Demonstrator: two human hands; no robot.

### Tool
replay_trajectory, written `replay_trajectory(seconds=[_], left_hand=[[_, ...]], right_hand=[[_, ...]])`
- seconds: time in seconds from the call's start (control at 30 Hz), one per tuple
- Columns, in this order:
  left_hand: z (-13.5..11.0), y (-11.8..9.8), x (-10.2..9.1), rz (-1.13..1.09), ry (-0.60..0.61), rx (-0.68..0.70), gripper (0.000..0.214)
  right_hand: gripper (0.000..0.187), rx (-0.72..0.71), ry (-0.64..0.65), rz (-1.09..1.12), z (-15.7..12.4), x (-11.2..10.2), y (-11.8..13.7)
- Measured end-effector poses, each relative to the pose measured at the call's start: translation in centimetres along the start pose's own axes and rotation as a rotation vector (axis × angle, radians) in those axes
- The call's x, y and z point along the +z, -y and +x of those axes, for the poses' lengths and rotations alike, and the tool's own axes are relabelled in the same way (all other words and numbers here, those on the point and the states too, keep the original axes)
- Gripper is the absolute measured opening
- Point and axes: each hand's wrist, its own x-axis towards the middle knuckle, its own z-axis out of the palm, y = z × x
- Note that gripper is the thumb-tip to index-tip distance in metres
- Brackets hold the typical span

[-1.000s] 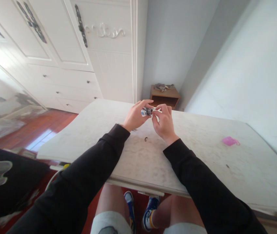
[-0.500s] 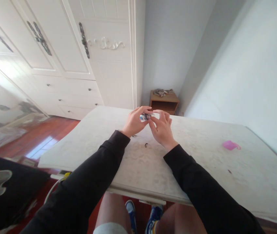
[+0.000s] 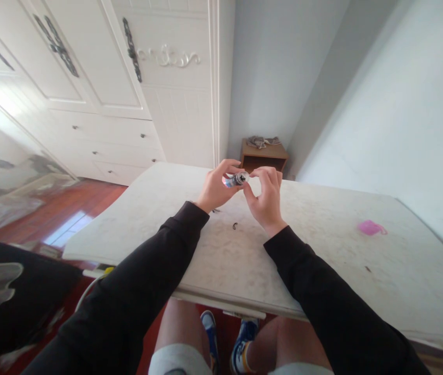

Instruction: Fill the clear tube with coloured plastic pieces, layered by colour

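Note:
My left hand (image 3: 218, 186) is closed around a small clear cylindrical bottle (image 3: 235, 180) with a coloured label, raised above the far part of the table. The bottle lies tilted, its round end turned right and toward me, with something dark showing inside. Thumb and index finger of my right hand (image 3: 265, 195) pinch at the rim of that end; whether a cap sits there I cannot tell. Below the hands, a small black curled piece (image 3: 235, 226) lies on the white table (image 3: 229, 265). Another dark bit (image 3: 215, 210) is partly hidden beside my left wrist.
A pink pouch-like item (image 3: 370, 227) and a small brown scrap (image 3: 368, 269) lie on the table's right side. Beyond the far edge stand a wooden nightstand (image 3: 265, 150) with cloth on top and a white wardrobe (image 3: 182, 104). A black item (image 3: 18, 297) is at lower left.
The bottle has turned so its end now faces more toward me. My right hand has shifted slightly right, its fingertips now at the rim. The view has tilted down slightly.

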Motion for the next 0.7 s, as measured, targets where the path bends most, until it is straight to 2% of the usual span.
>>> replay_trajectory(seconds=[0.07, 0.1, 0.13, 0.27, 0.33, 0.5, 0.63, 0.7], left_hand=[[0.1, 0.4, -0.1, 0.054, -0.038, -0.019, 0.058], [0.1, 0.6, -0.1, 0.084, -0.074, -0.032, 0.059], [0.2, 0.9, -0.2, 0.113, -0.117, -0.047, 0.061], [0.6, 1.8, -0.6, 0.188, -0.264, -0.107, 0.064], [0.7, 2.0, -0.6, 0.192, -0.289, -0.119, 0.064], [0.7, 1.8, -0.5, 0.168, -0.301, -0.131, 0.062], [0.7, 1.6, -0.6, 0.189, -0.300, -0.144, 0.063], [0.8, 1.5, -0.6, 0.177, -0.304, -0.163, 0.061]], right_hand=[[0.006, 0.032, 0.017, 0.019, 0.2, -0.1, -0.1], [0.005, 0.057, 0.081, 0.039, 0.3, -0.2, -0.2], [0.005, 0.083, 0.194, 0.071, 0.3, -0.4, -0.3], [0.013, 0.205, 0.855, 0.262, 0.0, -1.1, -1.4], [0.019, 0.234, 0.996, 0.288, -0.4, -1.2, -1.9], [0.017, 0.140, 0.984, 0.167, -1.2, -0.1, -1.3], [0.016, 0.076, 0.785, 0.155, -2.2, 2.3, 0.3], [0.012, 0.110, 0.680, 0.177, -2.8, 3.5, 0.9]])
